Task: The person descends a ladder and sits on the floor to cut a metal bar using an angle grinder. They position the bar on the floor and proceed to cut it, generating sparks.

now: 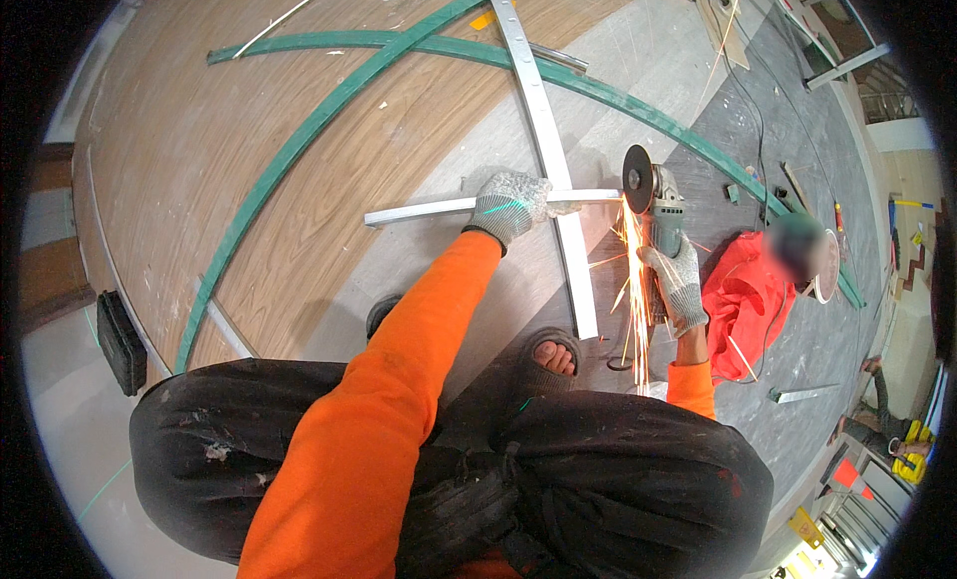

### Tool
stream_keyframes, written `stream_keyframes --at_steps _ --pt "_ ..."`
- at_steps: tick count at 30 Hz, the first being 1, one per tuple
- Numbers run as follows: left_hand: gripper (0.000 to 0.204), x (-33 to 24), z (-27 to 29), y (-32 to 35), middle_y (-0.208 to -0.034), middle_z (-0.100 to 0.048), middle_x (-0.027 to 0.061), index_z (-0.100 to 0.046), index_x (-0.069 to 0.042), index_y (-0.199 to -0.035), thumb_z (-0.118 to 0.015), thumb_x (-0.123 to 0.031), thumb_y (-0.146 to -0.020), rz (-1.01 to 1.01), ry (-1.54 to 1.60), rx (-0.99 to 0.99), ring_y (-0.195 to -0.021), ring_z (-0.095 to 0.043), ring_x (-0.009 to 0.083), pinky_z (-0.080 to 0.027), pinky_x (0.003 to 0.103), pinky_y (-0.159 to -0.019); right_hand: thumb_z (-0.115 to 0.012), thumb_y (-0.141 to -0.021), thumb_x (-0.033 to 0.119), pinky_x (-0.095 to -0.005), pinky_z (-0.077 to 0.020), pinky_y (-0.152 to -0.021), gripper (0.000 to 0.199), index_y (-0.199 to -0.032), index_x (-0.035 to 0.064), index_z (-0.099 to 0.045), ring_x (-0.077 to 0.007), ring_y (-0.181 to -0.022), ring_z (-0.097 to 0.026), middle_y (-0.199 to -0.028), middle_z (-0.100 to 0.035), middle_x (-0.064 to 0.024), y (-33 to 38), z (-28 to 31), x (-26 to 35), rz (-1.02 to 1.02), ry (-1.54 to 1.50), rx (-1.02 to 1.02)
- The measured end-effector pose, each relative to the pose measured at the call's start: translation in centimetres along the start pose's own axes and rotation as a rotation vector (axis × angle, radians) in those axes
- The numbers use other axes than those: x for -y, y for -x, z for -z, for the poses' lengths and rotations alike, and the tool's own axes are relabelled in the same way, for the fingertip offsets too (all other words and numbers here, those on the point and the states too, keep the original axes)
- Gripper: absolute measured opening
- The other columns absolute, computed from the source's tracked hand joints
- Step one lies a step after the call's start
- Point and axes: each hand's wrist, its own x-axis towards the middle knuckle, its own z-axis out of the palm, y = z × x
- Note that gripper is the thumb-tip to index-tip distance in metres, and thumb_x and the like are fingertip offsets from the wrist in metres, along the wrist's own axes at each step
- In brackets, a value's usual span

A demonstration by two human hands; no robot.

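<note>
My left hand, in a grey work glove, is closed round a thin metal bar. That bar lies crosswise over a longer flat metal strip on the floor. Also gloved, my right hand grips the body of an angle grinder. The grinder's dark disc stands upright against the bar's right end. Orange sparks stream from that contact down toward my foot, which sits close to the left of them. The far side of my right hand's grip is partly hidden.
Long green strips cross on the floor ahead. A red cloth lies right of the grinder, close to the sparks. Cables trail along the right. A black case stands far left. Another person is at the far right.
</note>
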Motion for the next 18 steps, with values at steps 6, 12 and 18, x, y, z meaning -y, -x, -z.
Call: stream_keyframes --at_steps 6,12,18 --pt "0.081 -0.3 0.3 0.1 -0.111 -0.076 0.0220 -0.075 -0.010 -0.116 -0.046 -0.082 -0.093 0.013 -0.012 0.012 -0.109 -0.073 0.0370 -0.057 0.051 -0.097 -0.081 -0.081 0.011 -0.0332 -0.0551 -0.086 0.053 -0.131 0.0022 -0.064 -0.0182 -0.093 -0.068 -0.108 -0.073 -0.0077 -0.4 0.0 -0.5 -0.042 0.012 -0.016" --pt "0.074 -0.2 0.1 0.0 -0.115 -0.076 0.0154 -0.073 -0.015 -0.117 -0.049 -0.081 -0.094 0.039 -0.049 0.027 -0.110 -0.072 0.0346 -0.056 0.050 -0.097 -0.082 -0.082 0.010 -0.0335 -0.0550 -0.086 0.051 -0.128 0.0016 -0.064 -0.0174 -0.095 -0.068 -0.109 -0.072 -0.0073 -0.7 0.1 -1.2 -0.025 0.034 -0.021" --pt "0.044 -0.7 0.6 0.2 -0.114 -0.077 0.0187 -0.074 -0.012 -0.118 -0.061 -0.051 -0.100 0.027 -0.072 0.023 -0.109 -0.074 0.0330 -0.059 0.048 -0.095 -0.083 -0.081 0.011 -0.0336 -0.0551 -0.083 0.050 -0.127 0.0018 -0.064 -0.0174 -0.091 -0.067 -0.107 -0.072 -0.0070 -0.5 0.2 -1.2 -0.023 0.050 -0.038"
